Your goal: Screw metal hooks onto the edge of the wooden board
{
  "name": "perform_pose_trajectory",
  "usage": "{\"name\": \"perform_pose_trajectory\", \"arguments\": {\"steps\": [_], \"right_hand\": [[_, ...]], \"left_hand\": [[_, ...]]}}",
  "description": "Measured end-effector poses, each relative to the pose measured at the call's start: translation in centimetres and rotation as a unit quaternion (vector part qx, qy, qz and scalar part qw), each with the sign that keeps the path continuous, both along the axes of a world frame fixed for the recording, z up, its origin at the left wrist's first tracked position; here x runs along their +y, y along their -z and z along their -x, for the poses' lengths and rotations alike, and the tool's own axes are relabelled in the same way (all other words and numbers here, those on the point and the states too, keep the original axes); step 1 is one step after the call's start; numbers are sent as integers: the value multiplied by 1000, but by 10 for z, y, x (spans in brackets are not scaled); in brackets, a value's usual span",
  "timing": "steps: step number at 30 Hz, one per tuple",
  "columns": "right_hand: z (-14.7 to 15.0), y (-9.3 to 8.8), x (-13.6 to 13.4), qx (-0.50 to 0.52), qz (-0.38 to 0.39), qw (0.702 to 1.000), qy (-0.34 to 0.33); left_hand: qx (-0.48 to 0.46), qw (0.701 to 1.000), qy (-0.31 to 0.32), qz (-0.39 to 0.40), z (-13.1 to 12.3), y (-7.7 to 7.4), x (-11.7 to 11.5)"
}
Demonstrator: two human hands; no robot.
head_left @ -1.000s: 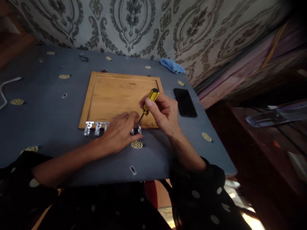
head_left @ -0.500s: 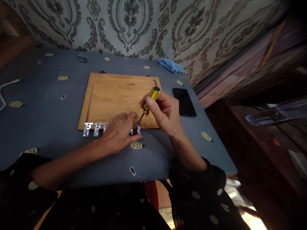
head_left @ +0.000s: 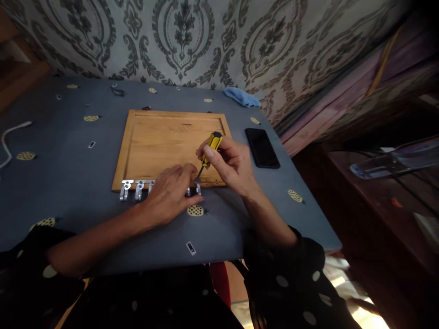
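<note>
A wooden board (head_left: 161,137) with a raised border lies flat on the table. Along its near edge runs a silver metal hook rail (head_left: 139,188) with several hooks, partly covered by my left hand (head_left: 173,189). The fingers of that hand curl over the rail and board edge, its thumb stretched out in front near the right-end hooks. My right hand (head_left: 233,164) is closed round the handle of a yellow-and-black screwdriver (head_left: 214,141). The screwdriver leans, its tip down at the rail's right end; whether it sits in a screw head is too small to tell.
On the right of the table lies a black phone (head_left: 262,147), with a blue cloth (head_left: 242,97) behind it. A white cable (head_left: 13,132) is at the left, and a small dark object (head_left: 117,91) at the back. A patterned wall (head_left: 185,41) closes off the far side.
The screwdriver's handle has tilted slightly, and my right hand has shifted a little left and down with it. My left hand stays on the hook rail. The view has shifted slightly.
</note>
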State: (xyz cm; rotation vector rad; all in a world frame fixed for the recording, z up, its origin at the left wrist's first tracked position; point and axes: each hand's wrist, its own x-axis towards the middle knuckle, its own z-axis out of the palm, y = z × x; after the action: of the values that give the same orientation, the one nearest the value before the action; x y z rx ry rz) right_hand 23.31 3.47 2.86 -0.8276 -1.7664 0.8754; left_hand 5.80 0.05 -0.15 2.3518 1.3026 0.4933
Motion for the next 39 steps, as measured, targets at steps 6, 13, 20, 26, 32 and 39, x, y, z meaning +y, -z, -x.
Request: {"name": "perform_pose_trajectory", "arguments": {"steps": [6,13,20,26,32,39], "right_hand": [[0,-3,-2,2,8,1000,-9],[10,1,-5,140,63,987,-46],[28,1,-9,180,59,982,-22],[38,-2,-7,150,53,987,13],[33,-4,-3,160,66,985,-12],[12,-8,-8,82,21,996,-12]], "left_hand": [[7,1000,4,5,0,-2,0],[-7,1000,4,-15,1,3,0],[-10,1000,6,-7,0,0,1],[-3,1000,9,-3,1,0,2],[5,1000,4,-7,1,1,1],[-4,1000,5,-7,1,2,1]]}}
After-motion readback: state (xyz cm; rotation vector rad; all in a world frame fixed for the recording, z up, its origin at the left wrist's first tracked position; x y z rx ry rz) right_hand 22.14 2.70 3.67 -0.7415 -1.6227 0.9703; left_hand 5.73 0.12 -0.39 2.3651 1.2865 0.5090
